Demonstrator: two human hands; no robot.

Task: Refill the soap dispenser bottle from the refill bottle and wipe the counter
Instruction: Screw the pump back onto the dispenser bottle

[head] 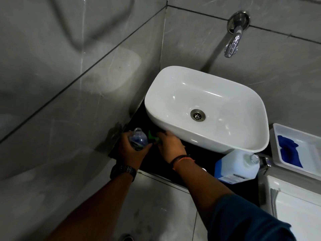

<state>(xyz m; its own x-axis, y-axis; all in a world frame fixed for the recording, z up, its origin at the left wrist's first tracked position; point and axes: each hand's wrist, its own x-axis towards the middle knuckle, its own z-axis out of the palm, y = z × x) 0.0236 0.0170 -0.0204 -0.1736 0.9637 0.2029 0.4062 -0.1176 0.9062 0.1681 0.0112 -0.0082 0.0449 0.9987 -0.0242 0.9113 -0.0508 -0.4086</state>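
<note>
- My left hand point(132, 150) is wrapped around the small clear plastic soap dispenser bottle point(138, 139), fingers closed on its body. The bottle sits low on the black counter point(199, 159), in the corner by the grey wall, just left of the white oval sink bowl point(205, 108).
- The bottle's neck is open at the top — no pump on it. It looks partly full of blue soap, but the corner is dark, so I am not sure how much.
- My right hand point(171, 145) is right next to it, down on the green plastic pump top point(152, 137). The fingers curl over the pump, but I cannot tell if they really grip it or just rest on it.
- The big white refill bottle with the blue label point(237, 166) lies on the counter well to the right, under the front of the sink. Its mouth looks open too.
- So I think I am at the pump step, either just taken off or about to go back on. I cannot tell which.
- If the bottle is full enough, next I must hold it steady and straight, and line the pump tube up with the small neck before turning it.
- The blue cloth point(288, 150) waits in the white plastic tray point(276, 148) on the far right — the wiping is not done yet.
</note>
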